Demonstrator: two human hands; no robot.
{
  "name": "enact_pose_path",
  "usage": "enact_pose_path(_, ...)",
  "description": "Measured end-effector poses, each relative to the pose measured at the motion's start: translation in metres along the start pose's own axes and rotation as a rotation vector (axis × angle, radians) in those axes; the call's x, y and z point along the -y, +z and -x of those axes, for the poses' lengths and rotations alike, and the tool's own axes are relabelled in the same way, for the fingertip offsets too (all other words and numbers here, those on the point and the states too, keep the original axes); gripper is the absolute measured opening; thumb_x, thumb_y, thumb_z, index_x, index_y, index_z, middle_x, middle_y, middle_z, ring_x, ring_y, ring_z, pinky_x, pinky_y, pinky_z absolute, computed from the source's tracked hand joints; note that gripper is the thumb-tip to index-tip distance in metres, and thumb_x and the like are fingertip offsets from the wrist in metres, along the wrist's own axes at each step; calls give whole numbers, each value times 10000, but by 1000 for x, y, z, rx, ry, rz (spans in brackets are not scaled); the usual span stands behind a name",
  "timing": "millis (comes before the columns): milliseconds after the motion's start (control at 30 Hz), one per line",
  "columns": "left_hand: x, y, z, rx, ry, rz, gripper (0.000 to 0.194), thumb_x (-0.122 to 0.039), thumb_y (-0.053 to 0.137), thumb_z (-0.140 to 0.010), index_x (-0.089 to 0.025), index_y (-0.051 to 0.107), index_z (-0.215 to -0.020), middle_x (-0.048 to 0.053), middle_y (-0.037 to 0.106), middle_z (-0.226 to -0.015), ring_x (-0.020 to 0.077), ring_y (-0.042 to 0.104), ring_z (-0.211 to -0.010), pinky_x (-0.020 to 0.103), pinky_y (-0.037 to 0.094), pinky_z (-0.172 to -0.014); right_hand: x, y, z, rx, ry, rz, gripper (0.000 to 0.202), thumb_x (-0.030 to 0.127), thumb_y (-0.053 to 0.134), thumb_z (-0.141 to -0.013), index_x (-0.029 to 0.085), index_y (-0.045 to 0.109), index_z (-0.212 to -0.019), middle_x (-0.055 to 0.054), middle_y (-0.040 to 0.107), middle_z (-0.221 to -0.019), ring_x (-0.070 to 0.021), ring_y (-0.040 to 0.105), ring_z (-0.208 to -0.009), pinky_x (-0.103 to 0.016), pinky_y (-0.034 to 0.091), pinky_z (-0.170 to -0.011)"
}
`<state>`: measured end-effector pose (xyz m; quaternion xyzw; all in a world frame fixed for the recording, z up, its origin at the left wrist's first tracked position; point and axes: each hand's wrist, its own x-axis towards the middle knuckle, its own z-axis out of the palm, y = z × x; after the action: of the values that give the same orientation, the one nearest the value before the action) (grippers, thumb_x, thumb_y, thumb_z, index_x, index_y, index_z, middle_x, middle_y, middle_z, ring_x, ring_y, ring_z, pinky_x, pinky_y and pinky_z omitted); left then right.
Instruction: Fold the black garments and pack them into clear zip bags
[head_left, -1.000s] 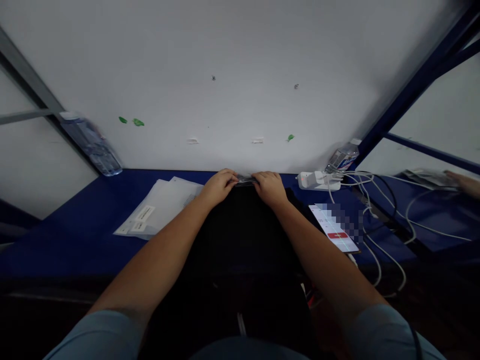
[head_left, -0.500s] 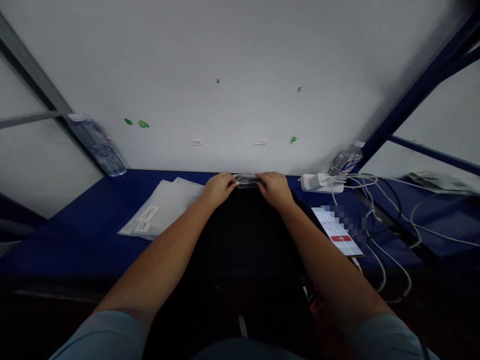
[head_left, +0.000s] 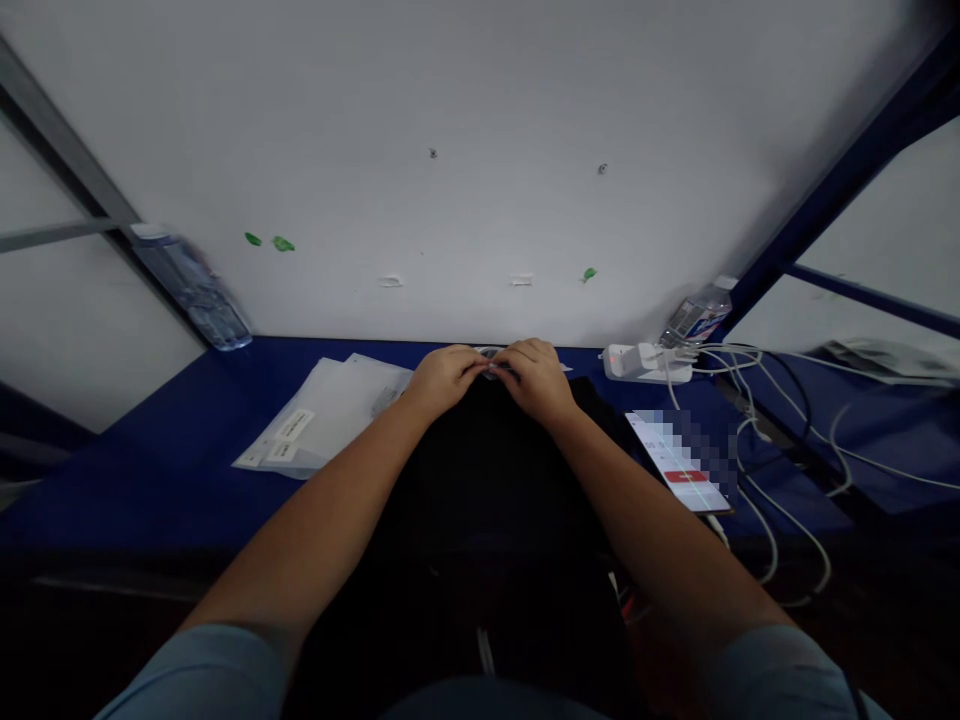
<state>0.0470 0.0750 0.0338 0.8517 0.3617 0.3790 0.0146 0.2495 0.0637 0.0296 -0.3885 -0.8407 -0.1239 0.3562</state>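
Both hands meet at the far edge of the table, close together over the top of a dark black cloth. Fingers and thumb of my left hand pinch a strip of clear plastic, which looks like the edge of a bag. My right hand pinches the same strip just beside it, fingertips nearly touching the left ones. Most of the plastic is hidden behind the fingers. To the left of my left hand lie frosted plastic bags with white labels, partly overlapping.
A phone with a lit screen lies right of my right forearm. Behind it are a white power strip, tangled white cables and a water bottle. A larger bottle stands far left against the white wall.
My hands have come closer together along the plastic, the right one moving left. Less of the strip shows between them now. A small pale edge now shows right of my right hand.
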Motion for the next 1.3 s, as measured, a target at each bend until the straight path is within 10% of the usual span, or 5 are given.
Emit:
enact_pose_path(967,9,-21,-2,-84,-79,-174,137,-182,536,-962,-219,604,-849,54,660,-902,208,624,-865,355,519,-794,-29,-10,-1,-13,31,198,207,275,494,-1008,222,684,-944,-78,697,-977,-263,522,-918,-396,350,-820)
enact_pose_path(1300,1,-15,-5,96,140,-230,282,-269,654,-934,-227,681,-1211,93,706,-1236,269,638,-1133,452,492,-1000,-4,-3,3,48,-61,192,281,293,416,-1045,211,684,-1023,-100,682,-1008,-263,531,-932,-411,373,-842)
